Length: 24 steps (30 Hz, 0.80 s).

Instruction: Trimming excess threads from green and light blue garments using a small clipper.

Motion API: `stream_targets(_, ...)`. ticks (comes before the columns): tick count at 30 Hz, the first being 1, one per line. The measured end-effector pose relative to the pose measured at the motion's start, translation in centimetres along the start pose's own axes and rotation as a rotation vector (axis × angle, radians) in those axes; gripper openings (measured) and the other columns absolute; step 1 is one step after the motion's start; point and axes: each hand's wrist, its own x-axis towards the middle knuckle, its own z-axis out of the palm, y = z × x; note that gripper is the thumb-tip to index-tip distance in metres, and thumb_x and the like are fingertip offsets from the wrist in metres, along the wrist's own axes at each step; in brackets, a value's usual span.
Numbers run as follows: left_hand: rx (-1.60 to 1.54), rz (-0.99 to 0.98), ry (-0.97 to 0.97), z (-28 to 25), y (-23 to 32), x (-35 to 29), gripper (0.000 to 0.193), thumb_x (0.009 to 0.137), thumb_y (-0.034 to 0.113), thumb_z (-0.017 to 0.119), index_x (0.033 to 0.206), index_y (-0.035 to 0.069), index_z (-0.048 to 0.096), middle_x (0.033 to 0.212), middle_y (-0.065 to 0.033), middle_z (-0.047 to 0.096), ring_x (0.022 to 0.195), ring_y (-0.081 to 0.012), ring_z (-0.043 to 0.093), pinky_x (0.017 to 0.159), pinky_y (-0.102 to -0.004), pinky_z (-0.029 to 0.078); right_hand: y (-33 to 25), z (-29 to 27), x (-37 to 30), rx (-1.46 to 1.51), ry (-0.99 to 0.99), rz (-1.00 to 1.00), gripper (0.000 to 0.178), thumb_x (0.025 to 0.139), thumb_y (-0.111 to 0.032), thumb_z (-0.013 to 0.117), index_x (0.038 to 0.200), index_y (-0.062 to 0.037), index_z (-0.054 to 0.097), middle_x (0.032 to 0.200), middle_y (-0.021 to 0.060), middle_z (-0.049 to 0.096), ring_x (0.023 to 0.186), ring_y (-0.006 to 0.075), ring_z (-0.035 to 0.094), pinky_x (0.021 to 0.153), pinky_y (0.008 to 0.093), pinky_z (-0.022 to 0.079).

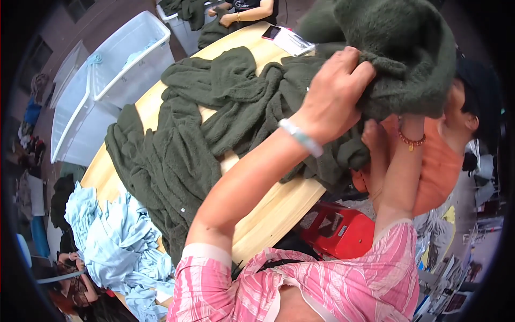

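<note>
A dark green fleece garment (pixel 399 48) is raised at the upper right, bunched and partly blurred. My left hand (pixel 338 88), with a pale bangle at its wrist, is closed on the garment's lower left edge. My right hand (pixel 412 123) reaches up behind the hanging cloth, so its fingers are hidden; a beaded bracelet shows below it. More dark green fleece garments (pixel 177 155) lie in a loose heap across the wooden table (pixel 268 214), under and beyond my left forearm.
Light blue cloth (pixel 115 241) is piled at the table's left end. White plastic bins (pixel 131 48) stand past the far left edge. A phone (pixel 271 33) lies near papers at the back. A co-worker in orange (pixel 437 166) is close on the right, beside a red plastic object (pixel 343 231).
</note>
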Motion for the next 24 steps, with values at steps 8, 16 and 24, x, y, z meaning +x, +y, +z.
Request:
stream_targets(8,-0.068,-0.558,-0.336,3.7,-11.6,-7.8,0.036,0.065,-0.002,0.063,0.101,0.005,0.056,0.096,-0.0172,0.051,0.097,-0.0381,0.052,0.082,-0.0432,0.046,-24.2,10.8,-0.5,0.973,-0.561,1.077,0.01,0.091,-0.01,0.055,0.09,-0.0009,0.058,0.069,0.0061,0.062,0.059,0.0145,0.062,0.054,0.0307,0.051)
stream_targets(16,-0.506,-0.952,-0.443,-2.4,-21.8,-12.8,0.064,0.077,0.026,0.079,0.132,0.011,0.049,0.126,-0.0066,0.052,0.122,-0.0182,0.046,0.098,-0.0369,0.042,-31.2,10.3,-5.2,0.912,-0.456,0.898,0.05,0.088,-0.004,0.056,0.136,-0.0004,0.042,0.07,0.0073,0.059,0.066,0.0148,0.062,0.067,0.028,0.051)
stream_targets(24,0.421,-1.283,-0.171,1.6,-34.9,-20.7,0.13,0.058,0.065,0.078,0.152,0.014,0.006,0.154,-0.0187,0.021,0.145,-0.0352,0.008,0.107,-0.0677,-0.003,-32.6,9.9,-8.1,0.871,-0.324,0.632,0.051,0.082,-0.001,0.058,0.131,0.0065,0.044,0.078,0.0121,0.064,0.068,0.0224,0.066,0.066,0.0316,0.053)
